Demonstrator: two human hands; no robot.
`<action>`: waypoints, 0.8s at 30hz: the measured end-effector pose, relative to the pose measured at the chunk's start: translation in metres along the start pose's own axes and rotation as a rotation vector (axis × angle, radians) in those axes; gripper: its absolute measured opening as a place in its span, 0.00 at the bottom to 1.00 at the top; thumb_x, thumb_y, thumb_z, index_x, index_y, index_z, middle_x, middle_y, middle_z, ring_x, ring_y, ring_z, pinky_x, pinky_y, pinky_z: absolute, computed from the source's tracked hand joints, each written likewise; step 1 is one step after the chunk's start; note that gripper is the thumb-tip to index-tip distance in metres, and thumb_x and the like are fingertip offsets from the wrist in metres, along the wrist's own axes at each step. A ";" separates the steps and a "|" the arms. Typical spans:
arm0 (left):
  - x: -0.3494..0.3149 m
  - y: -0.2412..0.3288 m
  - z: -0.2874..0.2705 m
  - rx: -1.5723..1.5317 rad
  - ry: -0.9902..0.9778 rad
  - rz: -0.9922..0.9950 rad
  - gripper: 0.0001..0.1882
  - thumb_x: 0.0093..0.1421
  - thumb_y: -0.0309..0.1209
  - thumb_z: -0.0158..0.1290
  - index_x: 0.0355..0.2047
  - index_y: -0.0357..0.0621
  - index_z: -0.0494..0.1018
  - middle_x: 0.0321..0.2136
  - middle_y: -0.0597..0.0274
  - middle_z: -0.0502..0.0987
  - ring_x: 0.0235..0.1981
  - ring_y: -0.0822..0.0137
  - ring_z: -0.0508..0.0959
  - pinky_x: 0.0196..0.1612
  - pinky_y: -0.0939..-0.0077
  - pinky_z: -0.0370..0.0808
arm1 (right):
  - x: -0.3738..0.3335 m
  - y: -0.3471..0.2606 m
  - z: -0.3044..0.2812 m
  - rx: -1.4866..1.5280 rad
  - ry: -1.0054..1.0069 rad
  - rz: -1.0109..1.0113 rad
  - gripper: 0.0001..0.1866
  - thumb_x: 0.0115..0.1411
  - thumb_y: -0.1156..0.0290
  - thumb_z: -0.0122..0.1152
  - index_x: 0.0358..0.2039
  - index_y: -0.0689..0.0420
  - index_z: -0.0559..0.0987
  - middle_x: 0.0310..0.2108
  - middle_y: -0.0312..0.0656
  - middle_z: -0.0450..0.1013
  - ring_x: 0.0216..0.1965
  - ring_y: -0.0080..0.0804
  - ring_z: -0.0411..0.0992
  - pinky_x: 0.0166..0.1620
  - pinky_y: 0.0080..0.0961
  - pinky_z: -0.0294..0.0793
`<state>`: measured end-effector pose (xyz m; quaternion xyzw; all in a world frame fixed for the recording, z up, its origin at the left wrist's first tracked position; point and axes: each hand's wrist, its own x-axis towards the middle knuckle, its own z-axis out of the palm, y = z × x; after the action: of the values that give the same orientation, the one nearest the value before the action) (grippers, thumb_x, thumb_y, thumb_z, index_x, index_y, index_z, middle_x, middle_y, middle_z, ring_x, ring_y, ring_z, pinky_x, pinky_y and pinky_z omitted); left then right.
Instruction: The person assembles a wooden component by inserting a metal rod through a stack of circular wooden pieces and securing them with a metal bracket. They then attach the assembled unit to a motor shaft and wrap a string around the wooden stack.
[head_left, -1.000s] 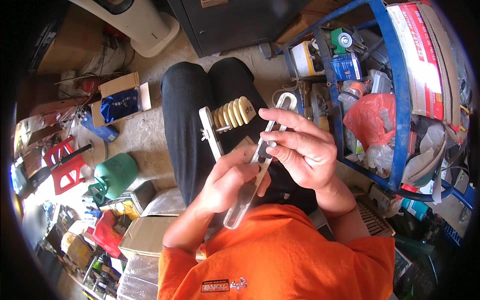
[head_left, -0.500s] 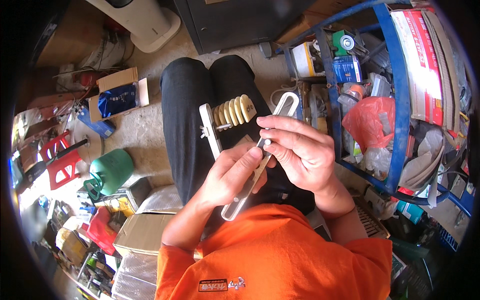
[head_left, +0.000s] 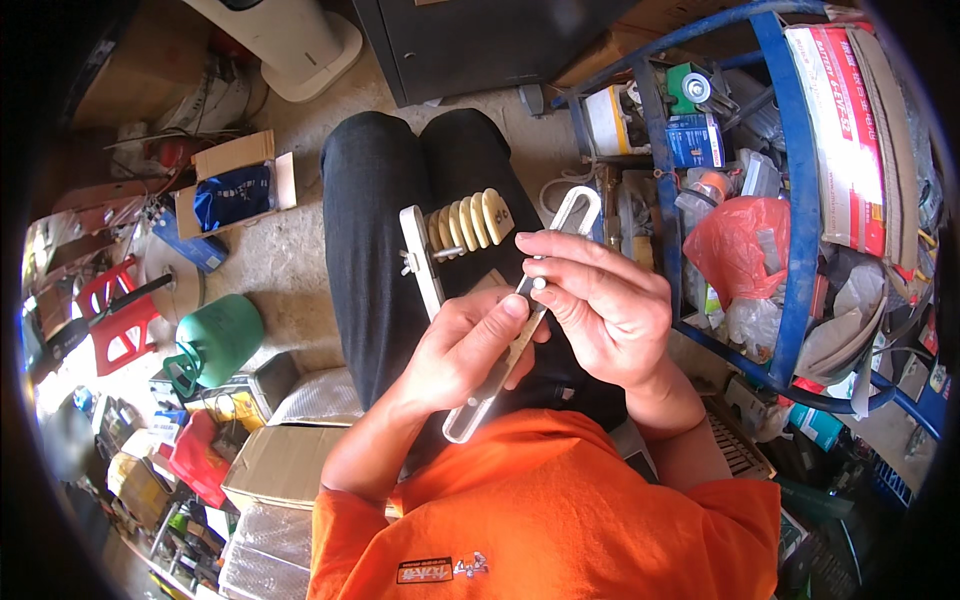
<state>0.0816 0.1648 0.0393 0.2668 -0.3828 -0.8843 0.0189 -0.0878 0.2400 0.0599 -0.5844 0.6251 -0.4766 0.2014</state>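
Gray floor [head_left: 290, 265]. Big dark cabinet [head_left: 480, 50] up top, white stand [head_left: 312, 68] nr it. Blue metal rack [head_left: 798, 200] on R, full w/ boxes, bags & bits, incl. red bag [head_left: 735, 245]. L side: open brown box [head_left: 235, 153], red stool [head_left: 138, 318], green jug [head_left: 225, 340], lots of clutter. V. bright light far L.

Strong daylight is being admitted from the left, where the rim is being bleached white. Glare is being thrown off the red-and-white carton [head_left: 838, 120] and the slotted bar [head_left: 508, 358]. The dark cabinet [head_left: 480, 50] is being left dim; the blue frame [head_left: 799, 160] is being bowed by fisheye distortion.
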 end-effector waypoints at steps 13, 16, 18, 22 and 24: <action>0.000 0.000 -0.002 0.002 -0.023 0.002 0.23 0.73 0.43 0.37 0.35 0.37 0.73 0.15 0.65 0.72 0.16 0.78 0.69 0.21 0.83 0.64 | -0.001 -0.002 -0.001 0.023 -0.035 0.048 0.07 0.56 0.82 0.62 0.36 0.67 0.80 0.40 0.49 0.78 0.37 0.40 0.80 0.39 0.28 0.80; 0.000 0.000 -0.002 0.003 -0.021 0.009 0.22 0.73 0.43 0.38 0.35 0.37 0.72 0.16 0.65 0.72 0.16 0.78 0.69 0.21 0.83 0.65 | -0.002 -0.002 0.000 0.019 -0.029 0.055 0.07 0.56 0.82 0.62 0.36 0.67 0.80 0.40 0.49 0.78 0.36 0.40 0.80 0.39 0.28 0.80; 0.000 0.000 -0.002 0.010 -0.020 0.006 0.22 0.73 0.43 0.38 0.35 0.36 0.72 0.16 0.65 0.72 0.16 0.77 0.69 0.21 0.83 0.65 | -0.003 -0.002 0.000 0.013 -0.025 0.049 0.07 0.56 0.82 0.62 0.36 0.67 0.80 0.41 0.49 0.78 0.36 0.40 0.80 0.38 0.28 0.80; 0.000 0.001 -0.001 0.003 -0.014 -0.015 0.22 0.73 0.43 0.38 0.34 0.37 0.72 0.16 0.65 0.72 0.16 0.77 0.69 0.21 0.83 0.65 | -0.003 0.000 0.000 -0.004 -0.022 0.042 0.07 0.56 0.82 0.62 0.36 0.67 0.80 0.40 0.49 0.78 0.36 0.40 0.80 0.38 0.28 0.80; 0.000 0.001 -0.001 0.000 -0.013 -0.013 0.23 0.73 0.43 0.38 0.34 0.37 0.72 0.15 0.65 0.72 0.16 0.77 0.69 0.21 0.83 0.65 | -0.003 0.001 0.001 -0.010 -0.009 0.029 0.07 0.56 0.82 0.62 0.36 0.67 0.80 0.40 0.49 0.78 0.36 0.40 0.80 0.38 0.27 0.80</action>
<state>0.0816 0.1636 0.0389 0.2634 -0.3809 -0.8862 0.0108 -0.0869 0.2426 0.0580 -0.5785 0.6348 -0.4680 0.2083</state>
